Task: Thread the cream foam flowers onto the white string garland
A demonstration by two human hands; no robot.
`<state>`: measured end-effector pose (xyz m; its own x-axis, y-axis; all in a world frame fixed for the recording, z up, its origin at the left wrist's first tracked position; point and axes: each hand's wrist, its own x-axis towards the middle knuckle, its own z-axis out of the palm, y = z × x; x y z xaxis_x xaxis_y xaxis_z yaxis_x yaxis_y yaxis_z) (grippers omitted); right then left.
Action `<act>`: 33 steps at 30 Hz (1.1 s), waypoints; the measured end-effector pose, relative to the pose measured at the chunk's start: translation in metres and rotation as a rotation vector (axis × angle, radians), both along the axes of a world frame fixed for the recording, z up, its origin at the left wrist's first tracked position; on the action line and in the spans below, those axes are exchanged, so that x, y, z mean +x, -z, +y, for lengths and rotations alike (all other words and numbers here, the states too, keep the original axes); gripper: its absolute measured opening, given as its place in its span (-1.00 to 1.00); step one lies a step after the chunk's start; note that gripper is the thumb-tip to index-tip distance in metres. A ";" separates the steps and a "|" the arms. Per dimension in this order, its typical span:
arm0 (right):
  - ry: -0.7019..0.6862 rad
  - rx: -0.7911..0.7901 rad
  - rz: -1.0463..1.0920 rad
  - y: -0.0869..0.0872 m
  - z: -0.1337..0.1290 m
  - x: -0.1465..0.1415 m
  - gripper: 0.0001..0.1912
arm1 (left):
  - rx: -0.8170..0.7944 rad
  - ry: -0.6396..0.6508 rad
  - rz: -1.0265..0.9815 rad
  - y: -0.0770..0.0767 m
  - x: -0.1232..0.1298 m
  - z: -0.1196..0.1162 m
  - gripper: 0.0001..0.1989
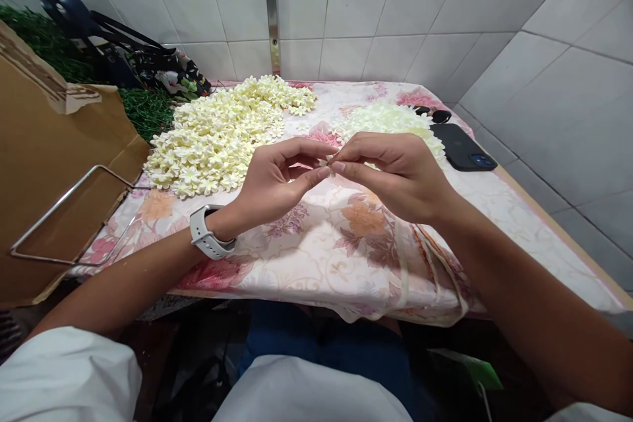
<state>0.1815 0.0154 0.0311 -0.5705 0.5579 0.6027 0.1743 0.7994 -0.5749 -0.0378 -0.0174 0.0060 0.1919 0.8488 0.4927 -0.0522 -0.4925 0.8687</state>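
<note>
My left hand [277, 178], with a pale watch [210, 234] at its wrist, and my right hand [403, 175] meet above the middle of the table. Thumb and forefinger of each are pinched together, tip to tip. Whatever sits between the fingertips is too small to make out. Left of and behind my left hand lies a heap of cream-yellow artificial flowers [212, 135]. A smaller heap of whiter flowers [383, 120] is partly hidden behind my right hand. Pale strings [448, 270] and an orange-brown one lie below my right wrist and hang over the front edge.
A floral tablecloth [297, 264] covers the table. At the right are a black phone [457, 148] and dark sunglasses [440, 116]. A cardboard box [54, 178], a bent metal wire frame [54, 214], green artificial grass [148, 112] and a flowered black bag [171, 72] crowd the left. Tiled walls stand behind and right.
</note>
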 end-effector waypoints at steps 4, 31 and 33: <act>0.029 0.027 0.011 0.002 -0.002 -0.001 -0.81 | 0.012 0.004 -0.002 -0.001 0.002 -0.002 -0.58; 0.041 -0.275 0.381 0.004 -0.014 -0.016 -0.80 | 0.222 -0.078 -0.029 -0.002 0.005 0.002 -0.84; 0.030 -0.293 0.398 0.003 -0.014 -0.017 -0.78 | 0.163 -0.090 -0.046 -0.005 0.005 0.001 -0.80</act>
<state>0.1643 0.0015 0.0282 -0.3091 0.7491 0.5859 -0.0837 0.5923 -0.8014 -0.0328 -0.0164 0.0107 0.0929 0.7698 0.6315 -0.0397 -0.6309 0.7749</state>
